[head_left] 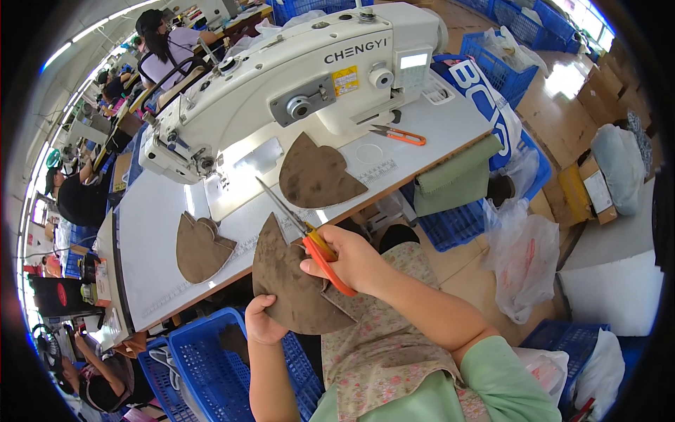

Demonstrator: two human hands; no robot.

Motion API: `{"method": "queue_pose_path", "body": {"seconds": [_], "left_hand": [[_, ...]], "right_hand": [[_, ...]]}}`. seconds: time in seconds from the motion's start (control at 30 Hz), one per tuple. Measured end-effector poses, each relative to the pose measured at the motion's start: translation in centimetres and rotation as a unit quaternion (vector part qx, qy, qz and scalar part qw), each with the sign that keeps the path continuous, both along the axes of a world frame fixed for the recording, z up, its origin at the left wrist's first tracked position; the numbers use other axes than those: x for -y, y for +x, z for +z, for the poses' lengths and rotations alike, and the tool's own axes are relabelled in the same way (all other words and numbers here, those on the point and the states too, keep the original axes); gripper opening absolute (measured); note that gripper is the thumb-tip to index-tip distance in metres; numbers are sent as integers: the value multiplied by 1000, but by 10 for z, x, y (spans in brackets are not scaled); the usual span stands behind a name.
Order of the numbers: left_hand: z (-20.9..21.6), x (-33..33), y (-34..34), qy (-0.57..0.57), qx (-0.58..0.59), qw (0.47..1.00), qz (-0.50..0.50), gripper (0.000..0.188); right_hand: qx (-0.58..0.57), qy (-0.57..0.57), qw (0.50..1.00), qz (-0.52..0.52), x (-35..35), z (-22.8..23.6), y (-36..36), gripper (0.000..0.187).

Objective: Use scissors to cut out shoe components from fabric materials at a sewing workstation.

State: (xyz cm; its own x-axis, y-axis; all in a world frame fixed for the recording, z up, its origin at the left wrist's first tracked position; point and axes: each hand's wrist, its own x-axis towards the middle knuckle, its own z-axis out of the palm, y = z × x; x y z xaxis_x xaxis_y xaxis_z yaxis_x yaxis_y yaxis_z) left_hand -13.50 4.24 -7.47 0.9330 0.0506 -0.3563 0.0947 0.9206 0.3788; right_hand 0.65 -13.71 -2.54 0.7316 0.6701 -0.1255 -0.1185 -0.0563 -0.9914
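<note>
Flowered cotton covers the lap as an apron (390, 337), with a pale green sleeve (510, 383) to its right. Just beyond, the left hand (264, 322) pinches the lower left edge of a brown fabric piece (292, 299), thumb on top, keeping it over the lap just off the near edge of the table. The right hand (346, 259) is wrapped round the handles of orange-and-yellow scissors (309, 231), whose blades point up and to the left, their tips above the tabletop; whether the right thumb also touches the fabric, I cannot tell. Below on the left sits a blue basket (211, 359).

On the white table (158, 211) lie two more brown pieces: a smaller, layered one (197, 250) to the left and a notched one (316, 172) beyond the scissors. A ruler strip (376, 171) runs along the near edge. To the right, green cloth (457, 179) hangs over the edge above another blue basket (450, 235), near a clear plastic bag (524, 260).

Farther back, orange-handled snips (399, 134) rest beside a cream sewing machine (246, 105). Past it, a co-worker in a lilac top (169, 53) sits facing away, with more people at benches along the left
</note>
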Motion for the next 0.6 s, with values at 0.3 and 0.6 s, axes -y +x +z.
{"method": "queue_pose_path", "body": {"seconds": [0.3, 0.6], "left_hand": [[11, 1, 0, 43, 6, 999, 7, 62], [39, 7, 2, 176, 14, 984, 12, 59]], "right_hand": [[39, -3, 999, 15, 6, 9, -1, 34], [-2, -1, 1000, -22, 12, -4, 3, 34]]}}
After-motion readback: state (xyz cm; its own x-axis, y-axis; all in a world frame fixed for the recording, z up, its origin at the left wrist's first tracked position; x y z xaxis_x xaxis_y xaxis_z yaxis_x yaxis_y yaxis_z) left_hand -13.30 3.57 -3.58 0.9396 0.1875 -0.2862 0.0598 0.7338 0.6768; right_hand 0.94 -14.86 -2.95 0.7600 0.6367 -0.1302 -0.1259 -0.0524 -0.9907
